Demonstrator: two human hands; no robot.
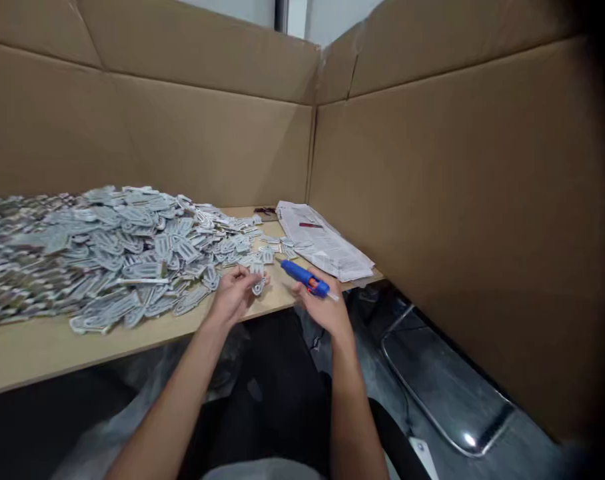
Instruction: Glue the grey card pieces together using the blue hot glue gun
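My left hand (234, 293) pinches a small grey-and-white piece (257, 277) with slot-like markings, above the table's front edge. Just to the right, my right hand (325, 303) is wrapped round a blue glue gun (302, 275) with orange parts. Its nozzle points up and left, toward the held piece, with a gap between them. A large heap of similar grey pieces (147, 247) covers the left and middle of the wooden table (37, 347). A few loose pieces (282, 245) lie behind the glue gun.
Sheets of printed paper (327, 247) lie at the table's right end, with a red pen-like object (310, 225) on top. Tall cardboard walls (212, 140) stand behind and at the right. Below on the right are a metal-framed chair (447, 393) and a white power strip (423, 457).
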